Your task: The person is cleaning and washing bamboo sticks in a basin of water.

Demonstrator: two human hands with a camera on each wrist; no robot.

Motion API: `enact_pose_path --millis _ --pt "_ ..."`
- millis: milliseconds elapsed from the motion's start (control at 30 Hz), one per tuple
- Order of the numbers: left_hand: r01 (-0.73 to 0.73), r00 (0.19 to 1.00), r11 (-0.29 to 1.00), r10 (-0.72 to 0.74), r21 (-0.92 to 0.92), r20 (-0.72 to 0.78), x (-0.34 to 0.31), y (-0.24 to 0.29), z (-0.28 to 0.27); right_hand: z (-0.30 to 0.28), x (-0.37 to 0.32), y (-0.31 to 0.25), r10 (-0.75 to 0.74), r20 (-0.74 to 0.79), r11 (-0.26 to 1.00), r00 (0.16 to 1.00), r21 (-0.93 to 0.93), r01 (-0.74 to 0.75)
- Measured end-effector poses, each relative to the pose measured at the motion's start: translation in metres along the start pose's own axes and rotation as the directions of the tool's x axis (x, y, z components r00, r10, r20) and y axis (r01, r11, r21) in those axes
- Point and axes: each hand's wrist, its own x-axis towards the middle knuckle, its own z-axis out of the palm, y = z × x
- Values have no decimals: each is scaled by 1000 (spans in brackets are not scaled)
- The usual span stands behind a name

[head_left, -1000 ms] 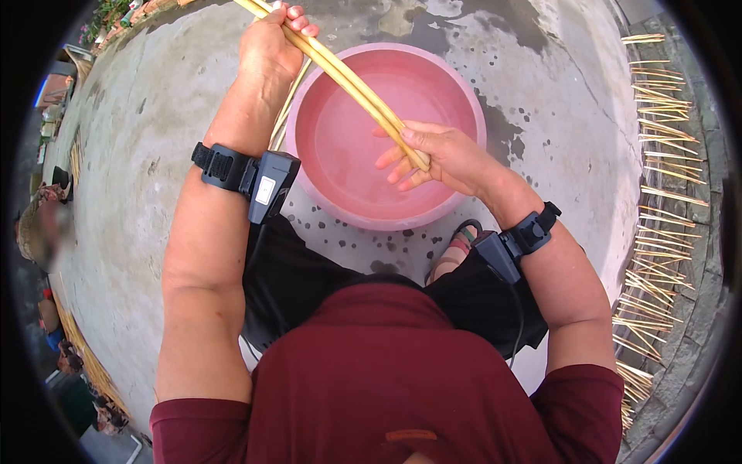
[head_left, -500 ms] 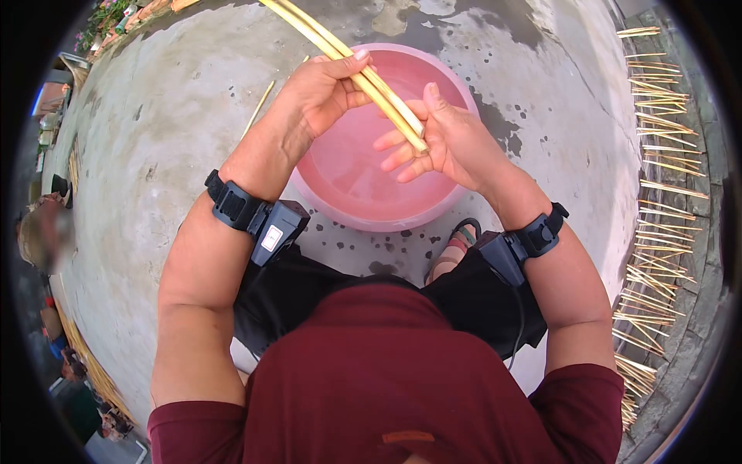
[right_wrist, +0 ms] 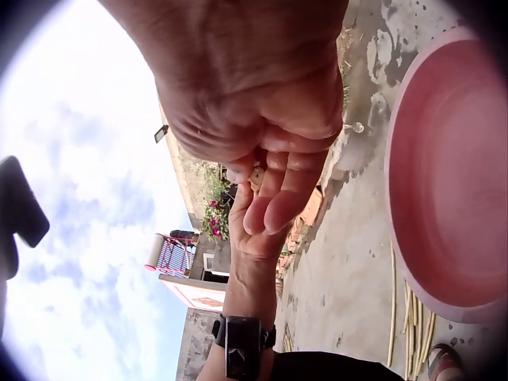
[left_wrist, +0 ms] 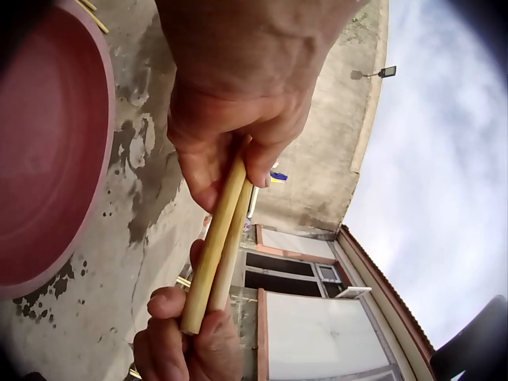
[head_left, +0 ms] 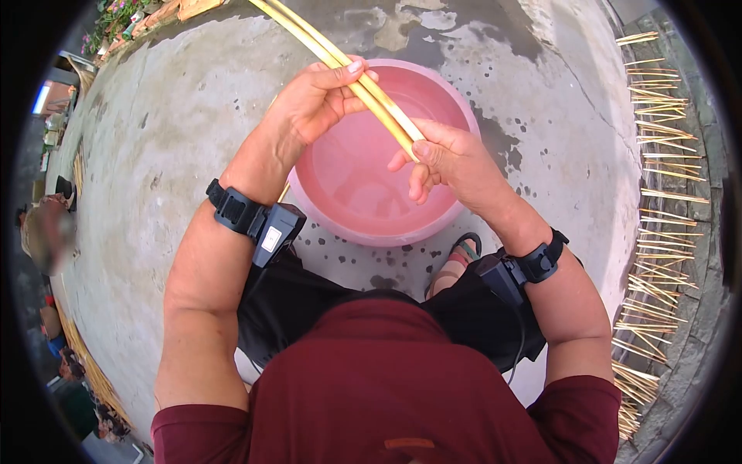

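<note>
Two long yellow stalks (head_left: 382, 100) slant side by side across the head view, their far ends running out at the top. My left hand (head_left: 321, 100) pinches both between thumb and fingers, a short way up from their near ends. At those cut ends, my right hand (head_left: 452, 162) holds them with thumb and forefinger, its other fingers loosely bent. In the left wrist view the stalks (left_wrist: 218, 238) span the short gap between the hands. The right wrist view shows the cut ends (right_wrist: 256, 178) partly hidden by fingers. Below the hands sits a round pink tub (head_left: 371, 236).
Many thin stalks (head_left: 661, 158) lie in a row along the stone edging (head_left: 715, 224) at the right. More stalks (right_wrist: 411, 333) lie on the concrete beside the tub. My sandalled foot (head_left: 456, 267) is close to its near side. Another person (head_left: 46, 232) is at the far left.
My left hand has come down along the stalks toward the right hand. My right hand's fingers spread half a second ago; now its thumb and forefinger pinch the ends again.
</note>
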Motion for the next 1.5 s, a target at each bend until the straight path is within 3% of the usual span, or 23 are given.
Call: enact_pose_path --millis 167,267,367,467,567,667,767,967,1100,1167,1233,1267,1367,1467,1500 --pt "-18 1000 994 15 109 26 -7 6 10 -8 -6 -4 36 101 997 994 -69 -29" --pt "-8 1000 983 6 184 14 -11 -2 23 -12 -4 7 -26 84 998 996 -54 31" --pt "9 999 960 -23 280 48 -12 -13 34 -10 4 13 53 16 999 998 -13 -53" --pt "31 996 952 -53 306 65 -13 -17 37 -10 7 11 120 42 992 992 -55 -117" --pt "30 998 978 -40 205 44 -13 -16 42 -9 11 20 70 22 997 997 -18 -69" --pt "28 1000 997 -27 76 -13 -11 -14 43 -7 13 13 124 -74 992 990 -17 -125" --pt "-198 977 974 187 -108 -106 -1 6 15 -14 10 17 117 -79 957 990 -257 -133" --pt "-203 972 971 186 -123 -141 -6 16 20 -18 7 14 131 -94 917 987 -366 -156" --pt "-213 973 964 194 -162 -124 -13 23 22 -25 7 28 52 -116 902 992 -420 -96" --pt "-288 953 943 264 -169 -150 -13 35 3 -32 4 39 39 -90 874 995 -479 -78" --pt "-308 948 933 285 -184 -142 -12 40 1 -33 9 42 124 -70 877 990 -460 -142" --pt "-297 954 945 286 -136 -91 -13 38 0 -33 10 44 164 -58 876 985 -450 -172" --pt "-233 972 971 231 47 42 -24 28 23 -31 10 60 -235 -25 598 972 -792 124" --pt "-40 995 916 -1 399 102 -31 10 47 -32 19 10 -311 -172 704 935 -703 104" --pt "-2 989 867 -73 499 131 -32 4 54 -35 20 -5 -300 -158 755 941 -643 133"
